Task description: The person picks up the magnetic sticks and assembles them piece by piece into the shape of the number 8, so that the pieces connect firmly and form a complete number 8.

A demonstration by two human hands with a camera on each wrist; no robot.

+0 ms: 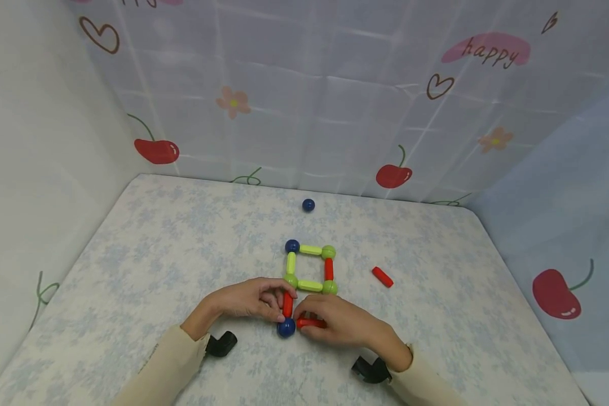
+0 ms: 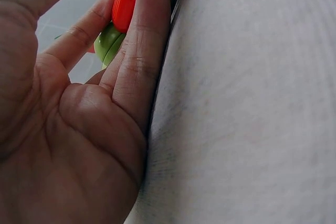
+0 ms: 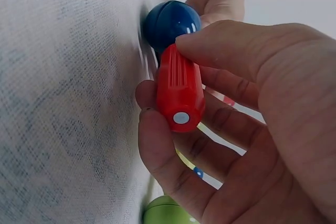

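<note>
My left hand holds a red magnetic stick from its left side, fingers curled at the far end and thumb low by a blue ball. That stick runs from a green ball to the blue ball. Between thumb and fingers, my right hand pinches a second red stick, its inner end right beside the blue ball; whether they touch I cannot tell. Beyond the hands lies a square of yellow-green sticks, one red stick, green balls and a blue ball at its corners.
A loose red stick lies to the right of the square. Farther back a single blue ball rests on the patterned tablecloth. Curtains with cherry prints stand behind and beside the table.
</note>
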